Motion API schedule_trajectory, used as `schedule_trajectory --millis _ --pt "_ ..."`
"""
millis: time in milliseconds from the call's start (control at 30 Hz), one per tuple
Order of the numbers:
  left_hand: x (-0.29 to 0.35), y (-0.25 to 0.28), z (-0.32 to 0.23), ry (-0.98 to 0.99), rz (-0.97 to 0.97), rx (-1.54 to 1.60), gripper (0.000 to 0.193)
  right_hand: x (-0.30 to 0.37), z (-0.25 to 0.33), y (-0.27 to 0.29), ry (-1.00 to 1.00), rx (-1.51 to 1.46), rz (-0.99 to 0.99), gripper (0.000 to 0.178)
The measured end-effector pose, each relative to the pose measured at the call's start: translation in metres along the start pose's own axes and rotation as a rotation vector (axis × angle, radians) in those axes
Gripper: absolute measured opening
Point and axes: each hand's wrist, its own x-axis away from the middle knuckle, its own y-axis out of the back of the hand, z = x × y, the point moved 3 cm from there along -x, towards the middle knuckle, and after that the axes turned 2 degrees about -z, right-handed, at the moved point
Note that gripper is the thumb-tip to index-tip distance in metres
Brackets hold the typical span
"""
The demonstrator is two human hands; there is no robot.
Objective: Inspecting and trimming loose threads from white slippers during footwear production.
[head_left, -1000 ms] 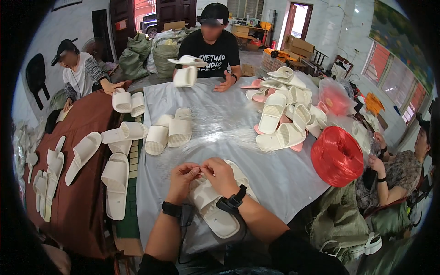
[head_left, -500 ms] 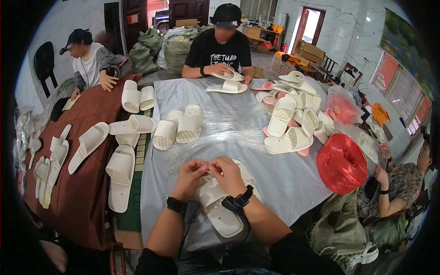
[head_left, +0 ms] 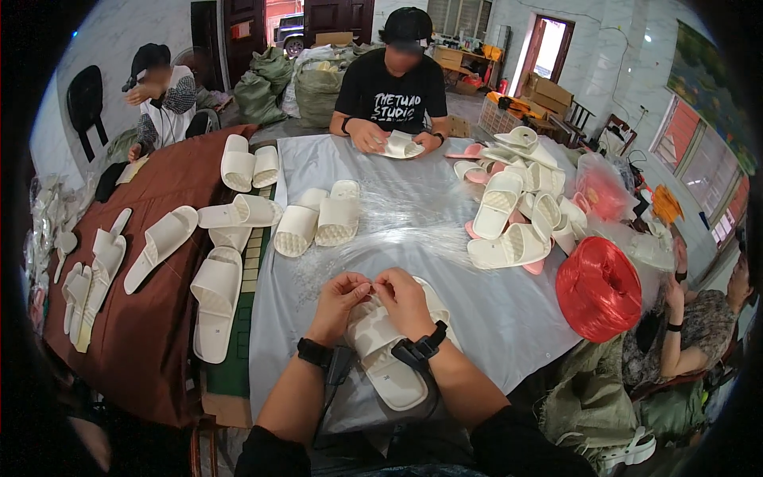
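Two white slippers lie side by side on the grey cloth in front of me, soles toward the cloth. My left hand (head_left: 342,301) and my right hand (head_left: 400,300) meet just above the strap of the nearer slipper (head_left: 387,367). Both are closed, thumb and fingertips pinched close together; whatever thin thing they pinch is too small to make out. Beyond my right hand the other slipper (head_left: 439,308) is partly hidden. Thin clear plastic strands (head_left: 397,232) lie spread past my fingertips. A pair of white slippers (head_left: 336,220) stands to their left.
White and pink slippers are piled (head_left: 520,191) at the right, near a roll of red plastic twine (head_left: 599,288). More slippers lie on the brown cloth (head_left: 147,318) at left. Across the table a person handles a white slipper (head_left: 399,145). Others sit at left and right.
My hands stay pinched together, with fingertips slightly shifted. The person across now holds one slipper up in both hands; the person at left has raised a hand. The whole view has shifted slightly.
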Motion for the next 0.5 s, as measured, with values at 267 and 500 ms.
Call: schedule_trajectory --millis 267,500 --pt "0.0007 -0.0010 0.0009 -0.023 0.027 -0.019 0.011 0.0010 0.0004 -0.0023 0.076 0.068 0.007 0.011" --pt "0.0014 -0.0011 0.0003 -0.022 0.026 -0.007 0.010 0.0010 0.0031 -0.0025 0.104 0.090 0.020 0.010"
